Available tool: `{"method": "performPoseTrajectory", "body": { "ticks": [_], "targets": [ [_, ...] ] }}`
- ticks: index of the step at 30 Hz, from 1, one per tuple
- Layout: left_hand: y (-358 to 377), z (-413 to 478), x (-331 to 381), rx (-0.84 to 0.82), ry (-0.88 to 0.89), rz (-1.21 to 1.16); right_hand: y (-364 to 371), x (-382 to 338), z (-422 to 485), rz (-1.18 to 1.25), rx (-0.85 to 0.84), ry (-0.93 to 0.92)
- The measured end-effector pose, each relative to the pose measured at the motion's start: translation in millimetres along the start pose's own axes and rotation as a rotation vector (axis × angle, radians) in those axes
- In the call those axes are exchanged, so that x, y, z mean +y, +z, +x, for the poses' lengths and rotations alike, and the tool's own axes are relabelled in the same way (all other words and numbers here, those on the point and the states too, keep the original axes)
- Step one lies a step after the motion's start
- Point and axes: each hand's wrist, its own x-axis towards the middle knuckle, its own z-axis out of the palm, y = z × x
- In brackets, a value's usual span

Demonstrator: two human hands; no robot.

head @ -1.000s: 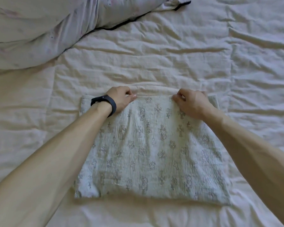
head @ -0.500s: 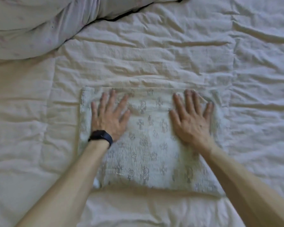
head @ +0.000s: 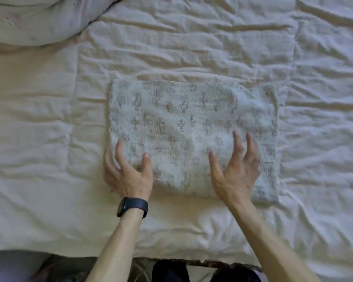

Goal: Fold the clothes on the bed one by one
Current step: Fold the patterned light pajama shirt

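Pale cross-printed muslin cloth (head: 181, 119) sits folded into a rectangle mid-bed on our cream quilted cover (head: 192, 47). Our left hand (head: 128, 174) and right hand (head: 235, 171) are over its near edge, fingers spread, gripping nothing. We judge this piece done; remaining clothes not in view.

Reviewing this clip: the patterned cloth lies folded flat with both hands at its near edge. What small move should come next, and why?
Probably slide the left hand and right hand under the near edge of the patterned cloth to lift it aside. It lies as a flat, even rectangle on the bed, and both hands are open over that edge, fingers spread, gripping nothing.
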Motion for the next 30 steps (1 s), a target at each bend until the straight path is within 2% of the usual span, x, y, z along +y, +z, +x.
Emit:
{"method": "performPoseTrajectory", "body": {
  "ticks": [1,3,5,6,8,10,12,14,16,18,20,22,23,24,25,26,27,28,30],
  "targets": [
    [-10,-13,-13,0.051,-0.272,-0.08,-4,8,-15,0.114,0.038,0.198],
    [-27,-30,-29,-0.01,-0.682,-0.193,-14,27,-37,0.244,0.105,0.619],
    [-32,-38,-45,-0.19,-0.886,-0.456,-18,48,-54,0.333,0.152,0.953],
    [-34,-37,-50,-0.293,-0.968,-0.633,-19,58,-61,0.446,0.164,1.053],
    [-31,-34,-62,-0.388,-1.043,-0.863,-21,70,-64,0.85,0.185,1.134],
    [-34,-21,-63,-0.317,-1.049,-0.954,-25,74,-58,1.081,0.191,1.174],
    [-36,-1,-64,-0.269,-1.068,-1.036,-28,78,-51,1.041,0.206,1.204],
    [-45,14,-67,-0.255,-1.084,-1.104,-31,82,-47,0.987,0.276,1.156],
    [-52,20,-73,-0.238,-1.07,-1.107,-31,87,-47,0.947,0.302,1.114],
    [-52,16,-82,-0.235,-1.046,-1.01,-28,97,-50,0.951,0.294,1.105],
    [-48,9,-86,-0.188,-0.945,-0.835,-26,98,-54,0.947,0.255,1.108],
    [-42,0,-81,-0.094,-0.748,-0.596,-26,95,-60,0.702,0.214,1.107],
    [-40,-6,-73,-0.036,-0.58,-0.427,-28,89,-63,0.525,0.204,1.079],
    [-38,-14,-62,0.026,-0.338,-0.259,-28,79,-67,0.357,0.226,0.977],
    [-35,-22,-49,0.044,-0.066,-0.132,-27,63,-71,0.216,0.239,0.78],
    [-28,-32,-32,-0.002,0.177,-0.039,-22,46,-75,0.111,0.226,0.521],
    [-17,-42,-16,-0.11,0.347,0.017,-10,30,-78,0.021,0.175,0.258],
    [-2,-49,-4,-0.228,0.455,0.063,6,18,-75,-0.06,0.096,0.041],
    [25,-53,5,-0.399,0.559,0.187,35,6,-59,-0.189,-0.088,-0.194]
  ]
}}
